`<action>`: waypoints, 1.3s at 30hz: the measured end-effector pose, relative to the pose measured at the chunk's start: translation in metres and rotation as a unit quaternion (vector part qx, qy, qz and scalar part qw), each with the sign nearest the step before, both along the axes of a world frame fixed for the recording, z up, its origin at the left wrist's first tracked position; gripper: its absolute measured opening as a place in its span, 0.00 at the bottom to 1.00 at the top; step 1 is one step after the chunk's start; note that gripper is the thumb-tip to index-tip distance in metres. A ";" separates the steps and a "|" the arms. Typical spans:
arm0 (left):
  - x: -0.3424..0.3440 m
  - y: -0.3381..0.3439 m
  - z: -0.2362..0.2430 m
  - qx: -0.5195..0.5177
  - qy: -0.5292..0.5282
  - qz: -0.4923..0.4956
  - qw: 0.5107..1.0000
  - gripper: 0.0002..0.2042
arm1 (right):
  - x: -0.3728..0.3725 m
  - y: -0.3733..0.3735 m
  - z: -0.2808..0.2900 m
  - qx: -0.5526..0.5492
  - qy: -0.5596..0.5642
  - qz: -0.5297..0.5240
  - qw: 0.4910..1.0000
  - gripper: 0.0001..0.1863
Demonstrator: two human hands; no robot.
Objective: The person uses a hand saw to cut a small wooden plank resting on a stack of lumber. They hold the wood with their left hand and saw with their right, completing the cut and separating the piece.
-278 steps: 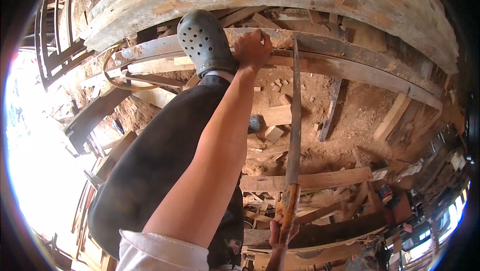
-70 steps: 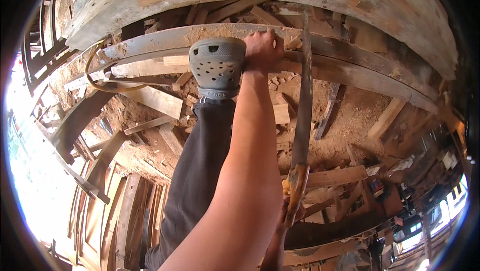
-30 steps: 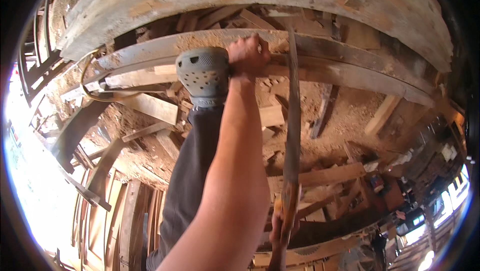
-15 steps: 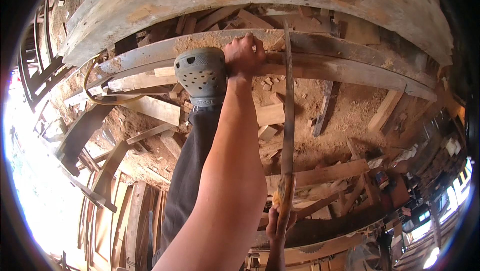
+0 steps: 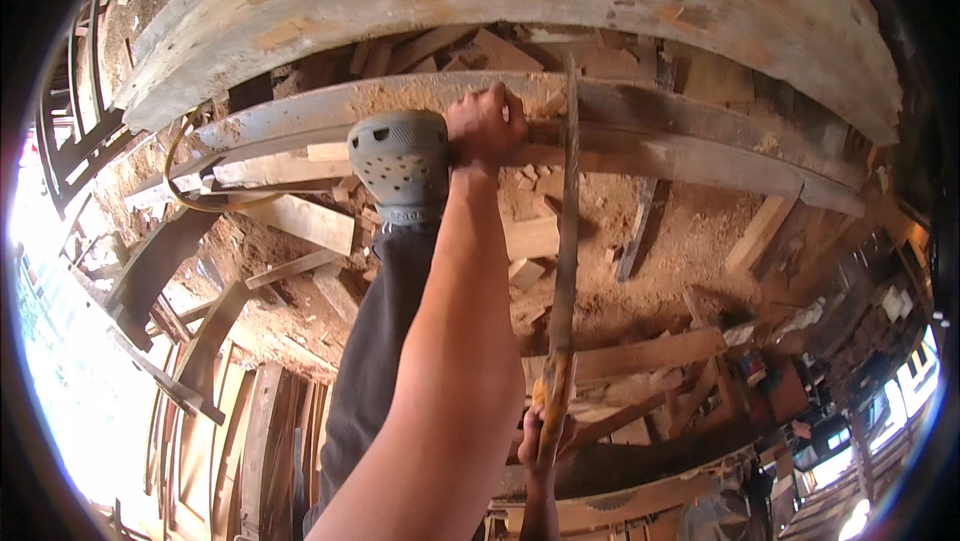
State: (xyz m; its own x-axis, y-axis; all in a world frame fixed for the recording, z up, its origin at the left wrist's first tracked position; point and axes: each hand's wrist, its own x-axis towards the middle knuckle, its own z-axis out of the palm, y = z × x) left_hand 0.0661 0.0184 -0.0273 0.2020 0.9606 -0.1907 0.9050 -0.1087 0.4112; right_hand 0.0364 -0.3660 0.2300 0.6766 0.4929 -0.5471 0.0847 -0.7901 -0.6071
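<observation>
My left hand point(image 5: 487, 126) is closed over a wooden strip point(image 5: 640, 158) lying along the beam point(image 5: 690, 106), right beside the grey clog point(image 5: 400, 163) on my foot. The clog rests on the same timber. Lower in the view, my right hand point(image 5: 540, 441) is wrapped round the handle of a handsaw point(image 5: 567, 251). Its long blade points away from me and crosses the strip and beam just right of my left hand. Where the teeth meet the wood is too fine to make out.
Wide pale planks point(image 5: 450, 1) lie across the far side. Sawdust and offcuts, including a pale block point(image 5: 530, 238), cover the ground. A yellow hose-like loop point(image 5: 172, 166) lies at left. Curved timber pieces point(image 5: 160, 256) stand nearer left; a toothed circular blade point(image 5: 640, 499) shows at lower right.
The saw and my right hand have shifted slightly left and toward me. My left hand and the clog keep their place on the timber; the whole view has moved a little.
</observation>
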 end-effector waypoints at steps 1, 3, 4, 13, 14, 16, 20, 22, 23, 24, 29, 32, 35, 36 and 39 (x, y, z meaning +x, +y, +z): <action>0.000 -0.002 -0.001 0.007 -0.014 -0.004 1.000 0.08 | -0.004 -0.006 0.028 -0.075 0.026 -0.021 0.997 0.10; -0.002 -0.002 -0.003 0.002 -0.012 0.004 1.000 0.08 | -0.005 -0.018 0.064 -0.166 0.029 -0.003 0.986 0.09; -0.002 -0.002 -0.004 0.011 -0.025 0.004 1.000 0.08 | -0.002 -0.023 0.073 -0.192 0.006 0.030 0.981 0.09; -0.001 -0.003 -0.004 0.067 -0.035 0.007 0.997 0.08 | 0.005 -0.041 -0.036 -0.099 -0.083 0.276 0.952 0.08; -0.002 -0.003 -0.003 0.007 -0.019 0.016 1.000 0.09 | -0.002 -0.045 -0.031 -0.118 -0.033 0.250 0.960 0.08; -0.003 -0.003 -0.003 -0.009 -0.019 -0.010 1.000 0.09 | -0.011 -0.054 0.012 -0.077 -0.082 0.281 0.953 0.07; -0.002 -0.002 -0.003 0.041 -0.016 -0.014 0.999 0.09 | -0.001 -0.031 0.043 -0.055 -0.050 0.153 0.986 0.06; -0.001 -0.003 -0.002 0.032 -0.024 -0.019 0.999 0.09 | 0.015 -0.004 0.025 -0.052 -0.102 0.183 0.976 0.09; -0.001 -0.003 -0.002 0.023 -0.031 -0.020 0.999 0.09 | 0.029 0.009 0.006 -0.027 -0.198 0.292 0.935 0.12; -0.001 -0.003 -0.002 0.020 -0.033 -0.016 0.999 0.09 | 0.032 0.019 0.000 -0.042 -0.190 0.302 0.933 0.13; -0.003 -0.001 -0.001 0.031 -0.009 -0.009 0.999 0.09 | 0.009 0.012 0.013 -0.017 0.035 0.041 0.998 0.12; -0.002 -0.001 -0.004 0.016 -0.017 -0.017 1.000 0.09 | -0.005 -0.017 0.042 -0.002 0.006 0.052 0.999 0.09; -0.002 0.000 -0.005 -0.001 -0.025 -0.030 0.999 0.09 | 0.005 -0.023 0.026 0.009 -0.122 0.177 0.977 0.07; -0.002 0.000 -0.005 0.000 -0.025 -0.029 0.999 0.09 | 0.012 -0.018 0.011 0.010 -0.186 0.261 0.947 0.08; -0.002 -0.001 -0.003 0.005 -0.022 -0.009 1.000 0.09 | 0.025 0.010 -0.025 -0.009 -0.075 0.149 0.986 0.09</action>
